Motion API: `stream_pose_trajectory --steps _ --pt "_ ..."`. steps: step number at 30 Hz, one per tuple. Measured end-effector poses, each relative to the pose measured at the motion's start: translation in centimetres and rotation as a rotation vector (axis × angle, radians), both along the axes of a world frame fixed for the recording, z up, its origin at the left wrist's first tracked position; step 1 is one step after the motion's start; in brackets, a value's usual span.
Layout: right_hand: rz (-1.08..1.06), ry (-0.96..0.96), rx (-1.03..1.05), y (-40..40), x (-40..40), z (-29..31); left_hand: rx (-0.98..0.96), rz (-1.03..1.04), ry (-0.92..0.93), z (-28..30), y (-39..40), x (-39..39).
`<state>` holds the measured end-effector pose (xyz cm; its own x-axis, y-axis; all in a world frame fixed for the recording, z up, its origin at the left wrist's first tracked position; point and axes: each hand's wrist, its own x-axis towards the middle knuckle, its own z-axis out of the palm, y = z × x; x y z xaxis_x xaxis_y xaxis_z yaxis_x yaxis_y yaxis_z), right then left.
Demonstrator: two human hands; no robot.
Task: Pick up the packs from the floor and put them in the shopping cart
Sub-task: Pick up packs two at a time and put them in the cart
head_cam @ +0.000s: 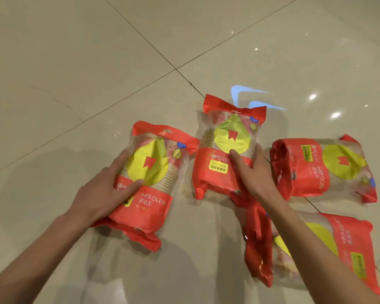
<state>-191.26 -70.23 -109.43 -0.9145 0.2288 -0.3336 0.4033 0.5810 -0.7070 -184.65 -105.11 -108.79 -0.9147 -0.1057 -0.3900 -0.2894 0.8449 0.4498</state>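
Observation:
Several red-and-clear packs of paper cups with yellow labels lie on the tiled floor. My left hand (105, 189) grips the left pack (154, 172), thumb across its front and fingers round its left side. My right hand (250, 170) grips the middle pack (226, 150), thumb on the yellow label and fingers curled round its right side. A third pack (325, 170) lies on its side to the right. A fourth pack (329, 251) lies at the lower right, partly behind my right forearm. No shopping cart is in view.
The glossy beige tile floor (97, 73) with dark grout lines stretches all around the packs. Ceiling lights and a blue shape (244, 93) reflect in it beyond the middle pack.

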Motion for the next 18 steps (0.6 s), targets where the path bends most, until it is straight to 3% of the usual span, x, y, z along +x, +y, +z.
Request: stream_pose_trajectory --steps 3,7,12,18 --pt "-0.049 -0.003 0.002 -0.6 0.0 -1.1 0.281 0.229 -0.024 -0.7 0.3 0.6" --pt "-0.139 -0.001 -0.105 -0.9 0.2 -2.2 0.493 0.396 -0.071 -1.3 0.9 1.3" --pt "-0.377 -0.163 -0.333 -0.9 1.4 -0.9 0.623 0.614 -0.164 1.0 2.4 3.4" --pt "-0.481 -0.264 -0.559 -1.8 3.9 4.3 0.743 0.833 -0.209 8.0 0.6 7.1"
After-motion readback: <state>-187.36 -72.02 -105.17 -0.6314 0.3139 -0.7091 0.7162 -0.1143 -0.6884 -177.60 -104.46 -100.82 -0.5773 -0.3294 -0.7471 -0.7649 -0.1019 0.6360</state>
